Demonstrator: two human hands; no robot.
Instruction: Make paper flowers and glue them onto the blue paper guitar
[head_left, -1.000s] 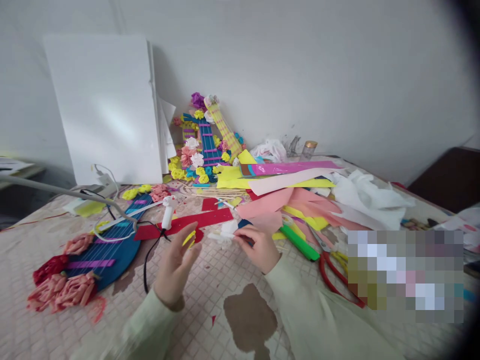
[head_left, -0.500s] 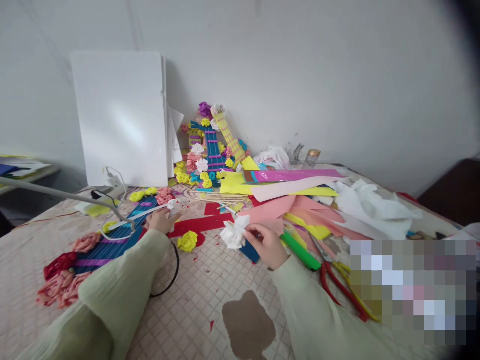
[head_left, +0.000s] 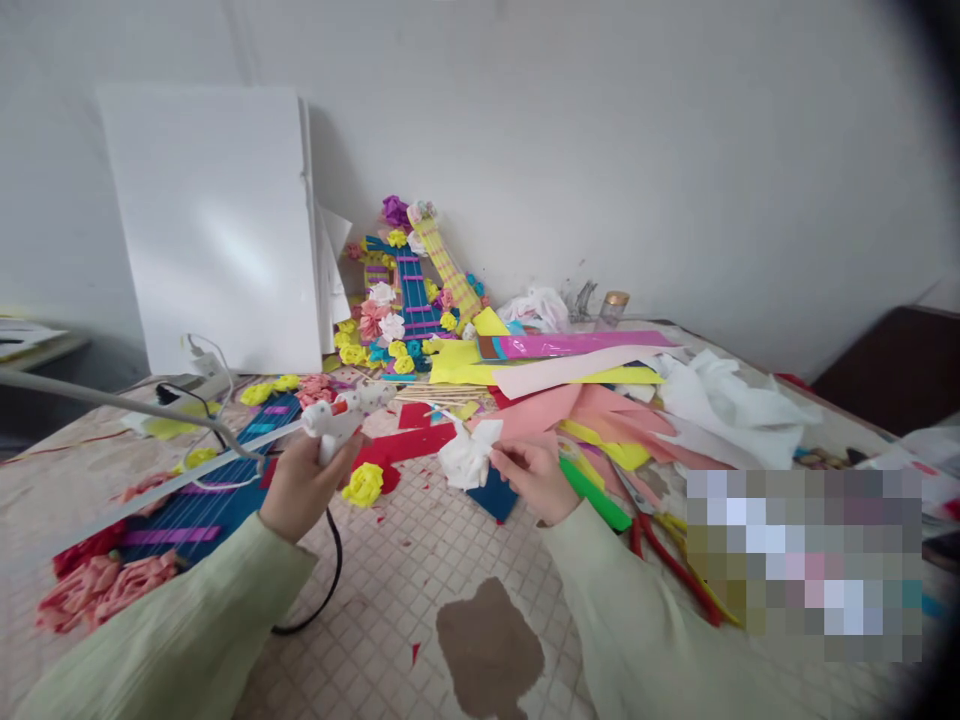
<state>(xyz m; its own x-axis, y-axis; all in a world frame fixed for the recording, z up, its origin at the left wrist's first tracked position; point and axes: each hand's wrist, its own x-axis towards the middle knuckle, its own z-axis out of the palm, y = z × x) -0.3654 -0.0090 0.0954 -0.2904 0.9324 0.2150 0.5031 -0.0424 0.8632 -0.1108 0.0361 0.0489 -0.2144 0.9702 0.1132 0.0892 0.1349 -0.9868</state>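
Note:
My left hand is wrapped round the handle of a white hot glue gun, lifted off the table. A long clear glue stick juts from its back end, and a black cord loops down below the hand. Between thumb and fingers, my right hand pinches a white crepe-paper flower. A yellow paper flower lies on the table between the hands. Left of the glue gun rests a blue paper guitar with purple bands, edged by pink, red and yellow paper flowers.
Coloured paper sheets are heaped on the right, with red-handled scissors in front. Flower-trimmed paper guitars lean on the wall beside a white board. A grey bar crosses at left; a pixelated patch hides the lower right.
My left hand has picked up the glue gun and brought it up and nearer to me. My right hand still pinches the white flower in about the same place. The view has shifted slightly.

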